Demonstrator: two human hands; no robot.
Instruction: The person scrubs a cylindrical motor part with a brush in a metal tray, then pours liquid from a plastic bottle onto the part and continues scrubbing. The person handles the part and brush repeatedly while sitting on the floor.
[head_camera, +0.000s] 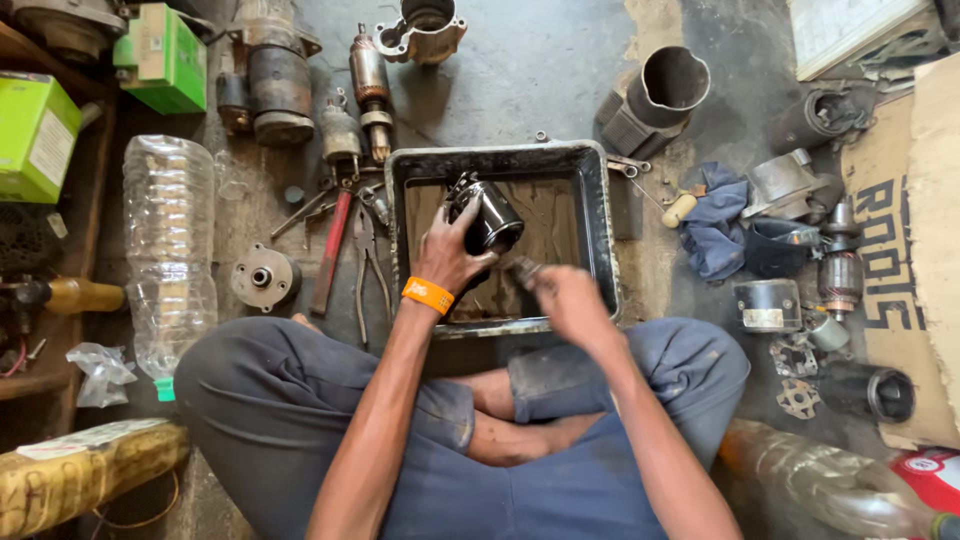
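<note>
Sitting over the dark rectangular metal wash tray (600, 215), the left hand (450, 255) has its fingers wrapped around a wet black cylindrical motor housing (490, 222); the right hand (570, 300) pinches a small brush (525, 270). Oily, the housing could slip and splash.

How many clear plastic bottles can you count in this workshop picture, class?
2. One large clear bottle lies on the floor at the left, beside the person's knee. Another bottle lies at the bottom right, partly cut off by the frame. More may be hidden beyond the picture's edges.
</note>
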